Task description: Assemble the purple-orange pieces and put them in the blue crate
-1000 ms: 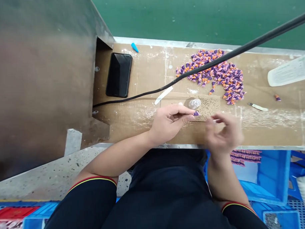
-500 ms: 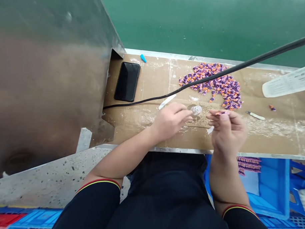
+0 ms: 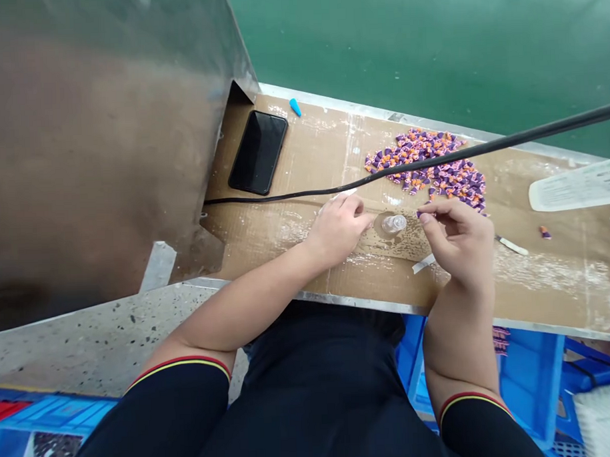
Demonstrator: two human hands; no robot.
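Observation:
My right hand [image 3: 458, 240] pinches a small purple piece [image 3: 419, 214] between thumb and forefinger, just right of a small clear plastic container [image 3: 395, 223]. My left hand [image 3: 339, 228] is to the left of that container, apart from it, with thumb and fingers drawn together. What its fingertips hold, if anything, is hidden. Behind my right hand lies a heap of small purple and orange pieces [image 3: 448, 173], partly covered by a black cable. Below the container, a whitish strip [image 3: 423, 264] lies on the cardboard by my right wrist.
The black cable [image 3: 308, 195] crosses above the cardboard-covered bench [image 3: 322, 148]. A phone [image 3: 258, 152] and a blue cap [image 3: 295, 107] lie at the left, beside a metal panel [image 3: 106, 142]. Rightward are a small knife [image 3: 512, 246], one loose piece [image 3: 545, 232] and a white translucent container [image 3: 578, 184].
My left hand has drawn back slightly from the clear container. My right hand has turned, bringing its piece left and up, closer to the container. The view has shifted a little.

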